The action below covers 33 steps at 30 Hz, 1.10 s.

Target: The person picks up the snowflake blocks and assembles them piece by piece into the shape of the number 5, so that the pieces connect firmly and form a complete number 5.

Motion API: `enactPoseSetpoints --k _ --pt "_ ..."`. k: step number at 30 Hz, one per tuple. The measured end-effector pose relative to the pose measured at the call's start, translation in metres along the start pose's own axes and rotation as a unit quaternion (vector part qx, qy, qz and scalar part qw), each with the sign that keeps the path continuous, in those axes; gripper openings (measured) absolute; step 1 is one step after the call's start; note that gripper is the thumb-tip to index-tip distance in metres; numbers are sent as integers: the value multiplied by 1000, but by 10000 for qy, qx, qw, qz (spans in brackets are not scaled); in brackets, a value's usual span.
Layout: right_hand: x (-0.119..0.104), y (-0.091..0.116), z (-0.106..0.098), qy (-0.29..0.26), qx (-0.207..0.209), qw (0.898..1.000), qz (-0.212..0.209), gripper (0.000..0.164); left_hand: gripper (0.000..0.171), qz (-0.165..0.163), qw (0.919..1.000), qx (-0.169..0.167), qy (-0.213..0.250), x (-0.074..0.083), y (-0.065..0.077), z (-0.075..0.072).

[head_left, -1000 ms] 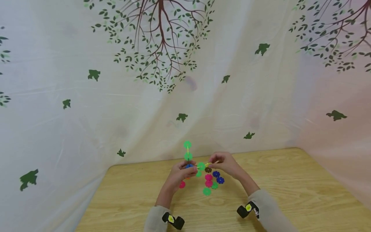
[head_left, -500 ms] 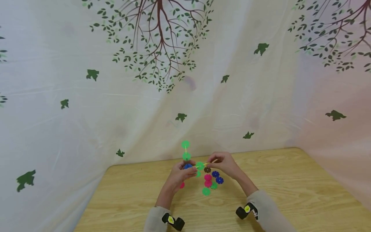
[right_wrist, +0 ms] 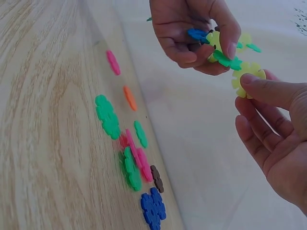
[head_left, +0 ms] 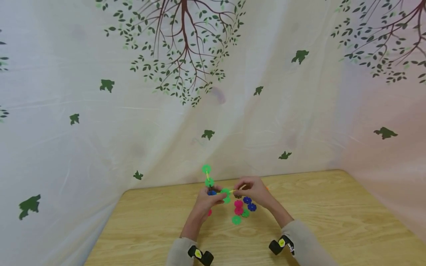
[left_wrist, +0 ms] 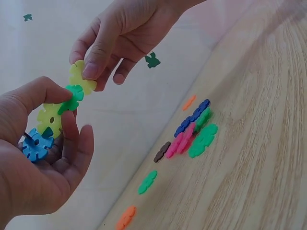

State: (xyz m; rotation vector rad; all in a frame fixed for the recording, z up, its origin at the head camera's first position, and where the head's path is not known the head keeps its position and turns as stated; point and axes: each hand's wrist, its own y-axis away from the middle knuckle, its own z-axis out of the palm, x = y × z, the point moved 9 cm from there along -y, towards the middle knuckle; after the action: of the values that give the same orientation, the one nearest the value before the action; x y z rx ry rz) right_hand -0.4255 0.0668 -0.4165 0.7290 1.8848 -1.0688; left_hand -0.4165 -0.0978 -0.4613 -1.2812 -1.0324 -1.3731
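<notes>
Above the table, my left hand (head_left: 207, 202) holds a chain of slotted, flower-shaped plastic discs. A blue disc (left_wrist: 37, 144) lies against its palm, then a yellow disc (left_wrist: 49, 120), and its thumb and finger pinch a green disc (left_wrist: 72, 98). From the held part another arm of the chain rises, ending in a green disc (head_left: 206, 169) at the top. My right hand (head_left: 254, 191) pinches a yellow disc (right_wrist: 248, 80) by thumb and fingers. In the left wrist view this yellow disc meets the green one edge to edge; how deep the slots sit cannot be seen.
Loose discs lie on the wooden table (head_left: 332, 214): pink discs (head_left: 238, 207), dark blue discs (right_wrist: 153, 209), a brown disc (right_wrist: 157, 178), several green discs (left_wrist: 203, 140) and an orange disc (right_wrist: 129, 98). Behind the table hangs a pale curtain (head_left: 159, 147) printed with trees and leaves.
The chain has tilted left at its top and shifted slightly left and down. Both hands keep their hold, and the right hand has moved a little left toward the left hand.
</notes>
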Motion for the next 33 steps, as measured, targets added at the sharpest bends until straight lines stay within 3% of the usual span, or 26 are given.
enactPoseSetpoints --k 5,12,33 --pt "-3 0 2 123 22 9999 -39 6 27 -79 9992 157 -355 0 1 -4" --pt "-3 -1 3 254 45 9996 -130 7 33 -13 9970 50 -774 3 1 -7" --pt "-8 0 5 285 90 9988 -388 7 30 168 9983 -126 -535 8 2 -3"
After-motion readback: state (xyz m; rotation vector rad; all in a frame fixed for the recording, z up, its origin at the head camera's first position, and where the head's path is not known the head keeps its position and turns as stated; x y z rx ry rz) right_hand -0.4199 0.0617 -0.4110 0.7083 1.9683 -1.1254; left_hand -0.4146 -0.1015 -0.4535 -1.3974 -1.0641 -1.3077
